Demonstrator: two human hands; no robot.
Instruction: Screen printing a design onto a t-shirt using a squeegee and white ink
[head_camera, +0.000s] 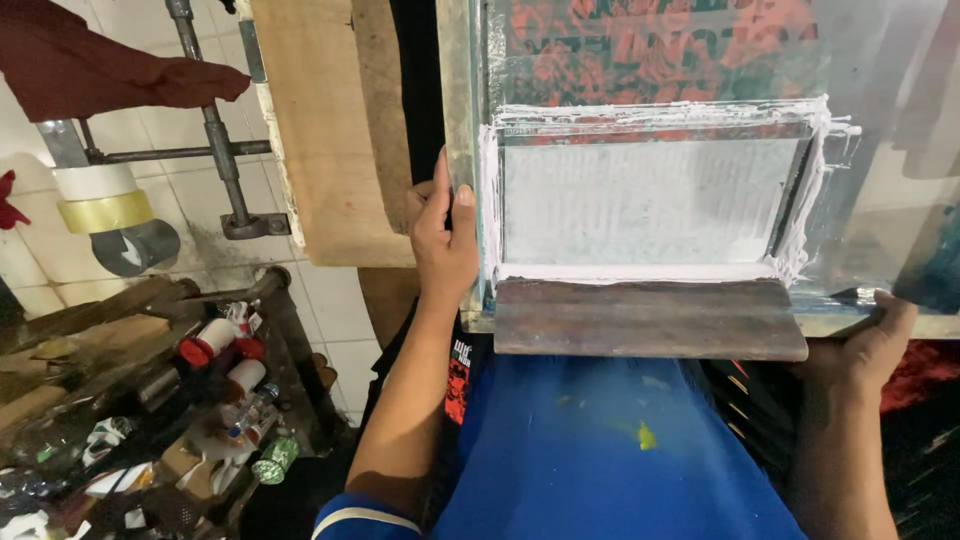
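Observation:
A screen-printing frame lies before me, its mesh smeared with white ink over a red and dark pattern. A wide wooden squeegee rests across the near edge of the frame, standing in the white ink. My left hand grips the frame's left rail, fingers curled over it. My right hand holds the frame's near right corner from below, thumb up on the edge. My blue apron fills the space under the squeegee.
A wooden board stands to the left of the frame. Rolls of tape hang on a metal pipe at far left. A cluttered shelf with bottles and tubes sits lower left. A dark red cloth hangs above.

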